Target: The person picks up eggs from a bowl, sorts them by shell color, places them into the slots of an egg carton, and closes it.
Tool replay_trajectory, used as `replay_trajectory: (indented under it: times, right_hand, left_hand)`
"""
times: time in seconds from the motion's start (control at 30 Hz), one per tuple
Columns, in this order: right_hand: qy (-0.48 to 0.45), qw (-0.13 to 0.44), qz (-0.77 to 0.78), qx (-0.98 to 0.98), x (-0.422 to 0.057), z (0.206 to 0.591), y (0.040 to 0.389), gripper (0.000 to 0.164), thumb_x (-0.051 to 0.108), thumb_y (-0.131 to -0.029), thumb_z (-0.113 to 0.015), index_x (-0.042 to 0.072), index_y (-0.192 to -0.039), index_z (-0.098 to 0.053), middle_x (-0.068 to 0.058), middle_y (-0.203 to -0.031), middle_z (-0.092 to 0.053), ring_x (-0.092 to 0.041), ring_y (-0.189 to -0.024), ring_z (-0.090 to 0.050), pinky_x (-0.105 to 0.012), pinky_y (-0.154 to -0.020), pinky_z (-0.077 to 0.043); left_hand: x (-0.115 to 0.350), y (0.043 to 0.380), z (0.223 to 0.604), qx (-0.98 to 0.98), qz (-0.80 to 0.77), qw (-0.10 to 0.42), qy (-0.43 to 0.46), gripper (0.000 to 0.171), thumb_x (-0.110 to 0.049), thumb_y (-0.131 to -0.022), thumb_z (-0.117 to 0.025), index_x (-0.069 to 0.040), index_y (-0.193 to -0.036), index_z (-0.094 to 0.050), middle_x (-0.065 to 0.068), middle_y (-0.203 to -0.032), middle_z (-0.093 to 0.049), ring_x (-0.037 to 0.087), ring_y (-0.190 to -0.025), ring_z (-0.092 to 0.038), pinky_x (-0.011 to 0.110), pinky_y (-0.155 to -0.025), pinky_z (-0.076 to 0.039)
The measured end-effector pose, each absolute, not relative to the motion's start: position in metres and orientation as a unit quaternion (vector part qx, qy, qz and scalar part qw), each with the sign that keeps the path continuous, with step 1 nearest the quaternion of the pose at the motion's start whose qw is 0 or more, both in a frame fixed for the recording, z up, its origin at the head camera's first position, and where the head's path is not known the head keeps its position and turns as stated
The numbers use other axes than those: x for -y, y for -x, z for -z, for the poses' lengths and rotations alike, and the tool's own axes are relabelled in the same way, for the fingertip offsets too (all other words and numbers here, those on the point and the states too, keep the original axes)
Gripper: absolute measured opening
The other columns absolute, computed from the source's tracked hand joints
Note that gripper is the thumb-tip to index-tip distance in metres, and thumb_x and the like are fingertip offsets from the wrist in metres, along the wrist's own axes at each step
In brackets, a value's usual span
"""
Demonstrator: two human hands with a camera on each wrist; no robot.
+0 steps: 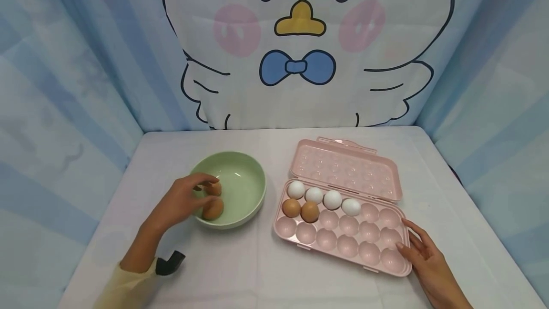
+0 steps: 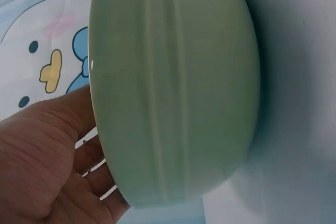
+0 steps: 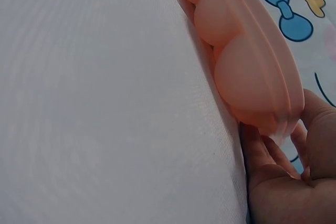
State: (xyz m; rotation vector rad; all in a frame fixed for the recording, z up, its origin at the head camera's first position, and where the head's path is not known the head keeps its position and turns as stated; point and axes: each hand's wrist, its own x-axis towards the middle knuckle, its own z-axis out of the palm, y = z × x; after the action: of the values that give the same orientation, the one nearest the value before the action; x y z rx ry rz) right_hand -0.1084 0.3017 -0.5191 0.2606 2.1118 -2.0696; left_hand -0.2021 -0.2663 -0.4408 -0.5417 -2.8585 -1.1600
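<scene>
My left hand [image 1: 186, 197] reaches over the near-left rim of a light green bowl [image 1: 246, 182], its fingers and thumb around a brown egg [image 1: 213, 189]. Just below the thumb lies a second brown egg [image 1: 213, 210]. In the left wrist view, the wall of the bowl [image 2: 173, 93] hides the eggs and fingertips. My right hand [image 1: 431, 263] holds the right end of an open pink egg carton [image 1: 327, 240], thumb over the rim. Against the carton's end [image 3: 252, 77], fingers [image 3: 260, 148] show low in the right wrist view. Several white eggs [image 1: 332, 200] fill part of its back row.
Two brown eggs, including one [image 1: 310, 211] at the right of the pair, sit in the carton's middle row. The carton lid [image 1: 347, 168] lies folded back behind it. A white cloth covers the table [image 1: 257, 271]; patterned curtains [image 1: 64, 108] stand around it.
</scene>
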Motion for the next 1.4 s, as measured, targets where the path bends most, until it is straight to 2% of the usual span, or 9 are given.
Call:
replay_trajectory:
  times: [0.3,0.43,0.57,0.8,0.93,1.1,1.27,1.4]
  right_hand:
    - [-0.090,0.093,0.685,-0.716,-0.303,0.520,0.108,0.071,0.016,-0.106,-0.063,0.026,-0.164,-0.023,-0.020,-0.168,-0.009,0.019,-0.117,-0.045,-0.010,-0.093,-0.046]
    - [-0.093,0.098,0.689,-0.712,-0.304,0.521,0.108,0.072,0.015,-0.106,-0.062,0.026,-0.164,-0.021,-0.025,-0.167,-0.005,0.019,-0.116,-0.046,-0.010,-0.093,-0.046]
    - [-0.099,0.102,0.689,-0.711,-0.304,0.522,0.107,0.072,0.016,-0.106,-0.062,0.027,-0.164,-0.021,-0.024,-0.168,-0.005,0.019,-0.116,-0.046,-0.011,-0.093,-0.047]
    - [-0.096,0.101,0.683,-0.717,-0.304,0.523,0.106,0.072,0.018,-0.106,-0.062,0.027,-0.164,-0.021,-0.024,-0.168,-0.005,0.020,-0.115,-0.046,-0.010,-0.092,-0.046]
    - [-0.098,0.101,0.679,-0.720,-0.304,0.522,0.105,0.072,0.018,-0.106,-0.062,0.029,-0.164,-0.021,-0.026,-0.168,-0.003,0.021,-0.114,-0.045,-0.009,-0.092,-0.046]
    - [-0.099,0.100,0.686,-0.713,-0.303,0.520,0.105,0.071,0.018,-0.106,-0.062,0.029,-0.164,-0.022,-0.021,-0.168,-0.005,0.020,-0.116,-0.045,-0.010,-0.093,-0.046]
    - [-0.106,0.097,0.682,-0.717,-0.300,0.519,0.108,0.072,0.019,-0.106,-0.064,0.028,-0.164,-0.023,-0.021,-0.168,-0.009,0.020,-0.116,-0.045,-0.009,-0.093,-0.046]
    - [-0.100,0.092,0.681,-0.719,-0.300,0.519,0.110,0.071,0.018,-0.105,-0.064,0.026,-0.164,-0.024,-0.025,-0.166,-0.010,0.019,-0.117,-0.046,-0.010,-0.093,-0.046]
  left_hand:
    - [0.266,0.204,0.443,0.925,0.355,0.013,0.138,0.047,0.002,-0.086,-0.083,-0.001,-0.130,-0.066,0.013,-0.120,-0.069,0.037,-0.114,-0.063,0.055,-0.097,-0.052]
    - [0.259,0.208,0.443,0.928,0.348,0.015,0.135,0.050,0.010,-0.085,-0.079,0.002,-0.132,-0.063,0.019,-0.127,-0.065,0.040,-0.118,-0.061,0.056,-0.100,-0.050]
    - [0.253,0.211,0.444,0.932,0.335,0.003,0.137,0.054,0.017,-0.085,-0.074,0.005,-0.136,-0.060,0.023,-0.134,-0.060,0.043,-0.127,-0.055,0.058,-0.106,-0.045]
    - [0.245,0.218,0.446,0.939,0.312,0.001,0.147,0.048,0.016,-0.085,-0.074,0.007,-0.131,-0.064,0.026,-0.136,-0.058,0.046,-0.131,-0.050,0.059,-0.111,-0.039]
    - [0.239,0.224,0.449,0.952,0.274,-0.005,0.136,0.049,0.016,-0.084,-0.075,0.008,-0.131,-0.064,0.028,-0.138,-0.056,0.047,-0.131,-0.050,0.058,-0.111,-0.039]
    - [0.234,0.226,0.455,0.968,0.226,-0.011,0.108,0.050,0.012,-0.084,-0.078,0.006,-0.132,-0.064,0.025,-0.137,-0.059,0.043,-0.130,-0.054,0.055,-0.110,-0.042]
    - [0.234,0.228,0.460,0.969,0.229,-0.002,0.098,0.044,0.006,-0.087,-0.078,0.006,-0.129,-0.066,0.022,-0.130,-0.064,0.041,-0.122,-0.059,0.055,-0.103,-0.047]
    - [0.237,0.228,0.459,0.962,0.260,-0.004,0.088,0.045,0.002,-0.090,-0.077,0.005,-0.132,-0.064,0.022,-0.133,-0.063,0.042,-0.125,-0.057,0.057,-0.106,-0.045]
